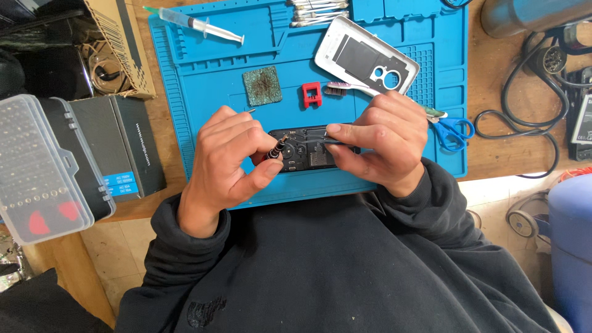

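An electronics repair workshop: blue repair mat (185, 74), screwdriver bit case (37, 166), syringe (194, 23).

left hand (228, 157): knuckles up, fingers curled, thumb and fingertips pinched | right hand (382, 139): fingers bent, thumb and forefinger pinched, pointing left | hands close, apart | both forearms in dark sleeves, angled inward

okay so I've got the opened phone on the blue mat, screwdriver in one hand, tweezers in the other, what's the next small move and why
Probably seat the small dark-handled screwdriver squarely in a screw before turning. The left hand pinches it tilted over the opened black phone, while the right hand steadies thin metal tweezers on the board.
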